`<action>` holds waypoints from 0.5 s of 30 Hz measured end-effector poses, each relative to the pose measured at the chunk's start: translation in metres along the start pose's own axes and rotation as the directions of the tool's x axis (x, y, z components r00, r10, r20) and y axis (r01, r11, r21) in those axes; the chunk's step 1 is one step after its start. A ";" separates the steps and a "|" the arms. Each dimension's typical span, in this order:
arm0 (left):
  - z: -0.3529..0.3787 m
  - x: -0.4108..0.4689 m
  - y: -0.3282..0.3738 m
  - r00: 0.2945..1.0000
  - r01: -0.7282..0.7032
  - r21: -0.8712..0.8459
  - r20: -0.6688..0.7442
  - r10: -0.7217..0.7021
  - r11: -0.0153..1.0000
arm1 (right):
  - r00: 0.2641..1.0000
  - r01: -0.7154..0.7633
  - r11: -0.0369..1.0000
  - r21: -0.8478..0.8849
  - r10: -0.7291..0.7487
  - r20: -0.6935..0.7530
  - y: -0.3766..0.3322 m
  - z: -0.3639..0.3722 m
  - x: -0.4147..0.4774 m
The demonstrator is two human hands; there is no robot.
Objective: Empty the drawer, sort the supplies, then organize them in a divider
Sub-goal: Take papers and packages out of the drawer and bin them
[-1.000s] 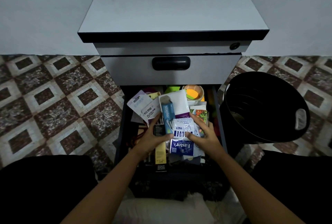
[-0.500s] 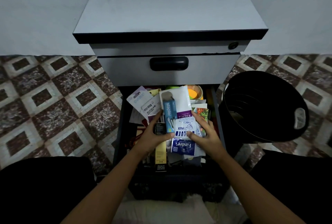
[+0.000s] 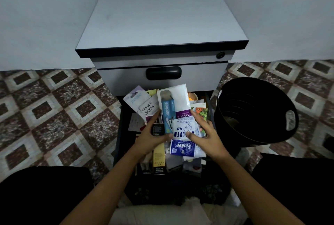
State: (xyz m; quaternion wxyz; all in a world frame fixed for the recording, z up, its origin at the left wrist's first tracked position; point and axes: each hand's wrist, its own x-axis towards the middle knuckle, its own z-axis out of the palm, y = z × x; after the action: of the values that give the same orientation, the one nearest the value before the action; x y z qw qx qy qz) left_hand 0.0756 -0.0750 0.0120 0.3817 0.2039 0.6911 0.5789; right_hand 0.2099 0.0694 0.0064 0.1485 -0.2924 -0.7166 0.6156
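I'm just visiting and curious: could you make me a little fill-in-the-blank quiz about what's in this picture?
The blue tool in the white pack is labelled ____.
The black bin stands to the ____ of the cabinet.
The left hand and right hand grip a bundle of packs above the open ____.
The dark blue packet reads ____.
Missing words: stapler; right; drawer; Faster.

The open drawer [image 3: 120, 127] is crammed with packets; a blue stapler pack [image 3: 169, 111], an alkaline battery card [image 3: 149, 109] and a white glue pack [image 3: 182, 130] are fanned on top.
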 end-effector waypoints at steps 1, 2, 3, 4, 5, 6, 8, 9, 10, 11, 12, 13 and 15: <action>0.001 -0.001 0.003 1.000 -0.005 0.002 0.003 0.005 1.000 | 1.000 0.003 1.000 0.009 -0.003 -0.005 -0.002 -0.001 -0.001; 0.002 -0.002 0.006 1.000 -0.009 0.002 0.007 0.009 1.000 | 1.000 0.010 1.000 0.014 -0.009 -0.011 -0.005 -0.003 -0.003; 0.003 -0.003 0.008 1.000 -0.010 0.005 0.010 0.010 1.000 | 1.000 0.020 1.000 0.015 -0.019 -0.018 -0.008 -0.004 -0.005; 0.004 -0.003 0.011 1.000 -0.011 0.005 0.014 0.010 1.000 | 0.999 0.028 1.000 0.012 -0.028 -0.023 -0.010 -0.006 -0.006; 0.005 -0.005 0.013 1.000 -0.010 0.006 0.019 0.010 1.000 | 0.999 0.039 0.999 0.004 -0.039 -0.029 -0.013 -0.008 -0.008; 0.007 -0.006 0.016 1.000 -0.010 0.003 0.027 0.010 1.000 | 0.998 0.050 0.999 -0.007 -0.050 -0.033 -0.015 -0.010 -0.011; 0.011 -0.007 0.021 0.999 -0.021 0.005 0.041 0.021 1.000 | 0.996 0.073 0.997 -0.025 -0.074 -0.046 -0.021 -0.016 -0.015; 0.013 -0.007 0.023 0.998 -0.032 0.011 0.046 0.031 0.999 | 0.995 0.081 0.996 -0.035 -0.083 -0.055 -0.023 -0.019 -0.017; 0.016 -0.008 0.026 0.998 -0.043 0.020 0.053 0.042 0.999 | 0.994 0.087 0.995 -0.047 -0.090 -0.064 -0.026 -0.023 -0.019; 0.019 -0.008 0.029 0.997 -0.052 0.021 0.061 0.051 0.998 | 0.993 0.089 0.995 -0.051 -0.093 -0.073 -0.028 -0.026 -0.021; 0.022 -0.008 0.032 0.996 -0.056 0.021 0.070 0.055 0.998 | 0.993 0.088 0.995 -0.042 -0.092 -0.081 -0.030 -0.030 -0.023; 0.026 -0.007 0.036 0.995 -0.062 0.026 0.079 0.060 0.998 | 0.992 0.086 0.996 -0.038 -0.089 -0.085 -0.032 -0.034 -0.025; 0.031 -0.007 0.041 0.993 -0.081 0.046 0.086 0.077 0.996 | 0.991 0.089 0.994 -0.056 -0.094 -0.097 -0.033 -0.040 -0.029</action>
State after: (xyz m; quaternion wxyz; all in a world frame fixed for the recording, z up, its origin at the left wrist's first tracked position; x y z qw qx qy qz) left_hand 0.0972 -0.0495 0.0519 0.3820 0.2647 0.6801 0.5670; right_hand 0.2472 0.0813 0.0504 0.2045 -0.2931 -0.7367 0.5740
